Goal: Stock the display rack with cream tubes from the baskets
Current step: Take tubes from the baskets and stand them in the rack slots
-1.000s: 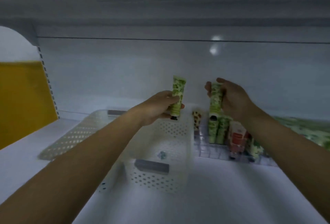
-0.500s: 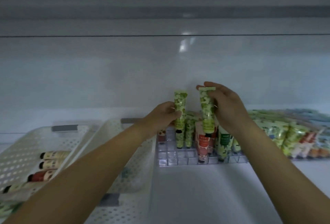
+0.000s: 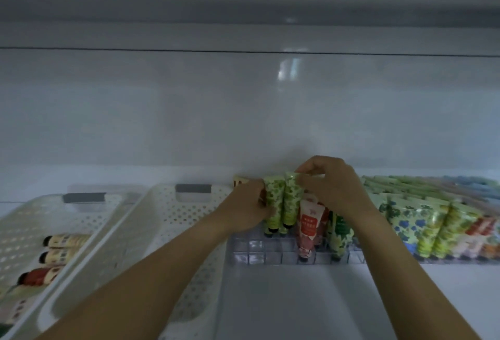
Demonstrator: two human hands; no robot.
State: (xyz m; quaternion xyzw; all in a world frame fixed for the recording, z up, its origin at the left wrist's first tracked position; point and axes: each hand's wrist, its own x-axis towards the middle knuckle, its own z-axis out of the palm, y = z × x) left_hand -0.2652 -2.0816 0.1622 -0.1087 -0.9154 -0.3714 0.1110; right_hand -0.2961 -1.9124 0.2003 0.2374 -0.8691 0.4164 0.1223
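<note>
Dim, bluish light. Small white shine on back wall [image 3: 289, 69]. Whole picture soft, blurry. Edges bend, baskets [image 3: 89, 234] at left look stretched.

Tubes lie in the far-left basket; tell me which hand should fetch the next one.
Left. The left hand grips a green tube at the left end of the rack, on the side where the basket lies. The right hand pinches the neighbouring tube by its top, farther from it.

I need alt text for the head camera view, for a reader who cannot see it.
The left hand grips a green cream tube and the right hand pinches the top of a second green tube, standing them side by side in a clear display rack. Left of it lie two white baskets.
</note>
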